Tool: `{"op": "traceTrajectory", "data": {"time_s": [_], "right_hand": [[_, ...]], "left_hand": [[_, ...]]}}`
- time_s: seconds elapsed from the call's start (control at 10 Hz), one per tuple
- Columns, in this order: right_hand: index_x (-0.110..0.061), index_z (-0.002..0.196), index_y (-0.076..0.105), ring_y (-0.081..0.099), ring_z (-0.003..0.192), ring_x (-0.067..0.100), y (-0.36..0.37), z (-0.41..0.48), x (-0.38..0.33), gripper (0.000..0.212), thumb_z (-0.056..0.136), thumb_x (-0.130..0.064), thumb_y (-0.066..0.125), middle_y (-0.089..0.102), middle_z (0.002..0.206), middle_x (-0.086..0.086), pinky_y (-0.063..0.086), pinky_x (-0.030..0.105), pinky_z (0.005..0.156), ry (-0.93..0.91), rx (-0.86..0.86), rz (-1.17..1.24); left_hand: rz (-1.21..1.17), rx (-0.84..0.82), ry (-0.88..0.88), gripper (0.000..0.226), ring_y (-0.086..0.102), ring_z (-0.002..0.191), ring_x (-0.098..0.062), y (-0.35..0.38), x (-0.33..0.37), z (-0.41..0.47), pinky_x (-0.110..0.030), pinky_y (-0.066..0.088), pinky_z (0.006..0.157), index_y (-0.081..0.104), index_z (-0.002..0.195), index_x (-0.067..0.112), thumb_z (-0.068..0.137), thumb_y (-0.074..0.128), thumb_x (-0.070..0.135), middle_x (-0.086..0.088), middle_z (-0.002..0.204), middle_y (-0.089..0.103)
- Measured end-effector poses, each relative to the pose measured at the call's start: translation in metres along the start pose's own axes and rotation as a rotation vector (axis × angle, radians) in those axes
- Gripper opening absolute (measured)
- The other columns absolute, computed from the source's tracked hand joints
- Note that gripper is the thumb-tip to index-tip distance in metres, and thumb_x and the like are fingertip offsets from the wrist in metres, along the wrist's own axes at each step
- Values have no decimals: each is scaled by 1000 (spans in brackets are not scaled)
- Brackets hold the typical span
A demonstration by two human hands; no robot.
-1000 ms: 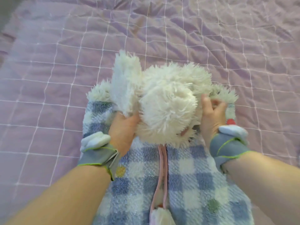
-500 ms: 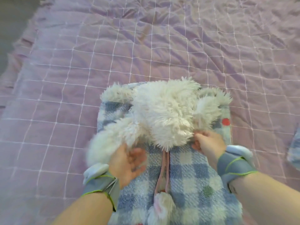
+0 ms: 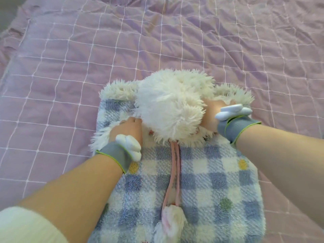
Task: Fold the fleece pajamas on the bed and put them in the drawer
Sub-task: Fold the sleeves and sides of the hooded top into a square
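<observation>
The fleece pajamas (image 3: 201, 186) lie on the bed in front of me: blue and white check with coloured dots, pink drawstrings ending in white pompoms (image 3: 172, 220). A bulky white shaggy hood (image 3: 171, 109) is bunched at the far end. My left hand (image 3: 128, 129) presses against the hood's left underside, fingers tucked into the fur. My right hand (image 3: 211, 114) is pushed under the hood's right side, fingers hidden in the fleece. Grey wrist bands with white devices sit on both wrists.
A lilac quilted bedspread (image 3: 70, 67) with white grid stitching covers the whole bed, wrinkled at the far side. The bed's left edge and dark floor (image 3: 7, 7) show at the top left corner.
The left ear flap that hung out to the left has been drawn in. Both hands moved up beside the hood, and the hood is now gathered into a rounder bundle.
</observation>
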State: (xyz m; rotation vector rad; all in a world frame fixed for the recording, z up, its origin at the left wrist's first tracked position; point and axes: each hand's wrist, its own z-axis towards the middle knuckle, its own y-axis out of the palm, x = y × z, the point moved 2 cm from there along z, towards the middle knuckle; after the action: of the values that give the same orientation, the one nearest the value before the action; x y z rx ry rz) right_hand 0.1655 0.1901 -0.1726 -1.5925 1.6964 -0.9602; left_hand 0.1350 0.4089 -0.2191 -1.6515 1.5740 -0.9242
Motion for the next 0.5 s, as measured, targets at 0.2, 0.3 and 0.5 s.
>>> {"op": "traceTrajectory", "data": {"time_s": [0.2,0.3,0.5], "right_hand": [[-7,63,58,54,37,13,-25,-25,0,46,100,-23,36,54,39,7,40,14,39,30,-390,1545],[1,63,62,62,39,13,-16,-34,3,60,104,-20,23,55,37,21,49,27,60,36,-606,1832],[-14,70,62,57,85,28,57,-39,30,19,88,-22,61,60,83,15,40,29,66,217,-143,803]], "left_hand": [[-1386,153,-197,25,58,78,-31,-44,17,-10,-38,48,70,55,94,2,98,35,17,-17,81,59],[-1542,45,-246,24,55,54,-13,-30,19,-24,-20,50,46,53,85,16,99,35,7,-7,66,47],[-1087,154,-464,23,62,95,-34,38,-13,-27,-42,53,84,62,108,7,89,48,5,-16,105,66]]}}
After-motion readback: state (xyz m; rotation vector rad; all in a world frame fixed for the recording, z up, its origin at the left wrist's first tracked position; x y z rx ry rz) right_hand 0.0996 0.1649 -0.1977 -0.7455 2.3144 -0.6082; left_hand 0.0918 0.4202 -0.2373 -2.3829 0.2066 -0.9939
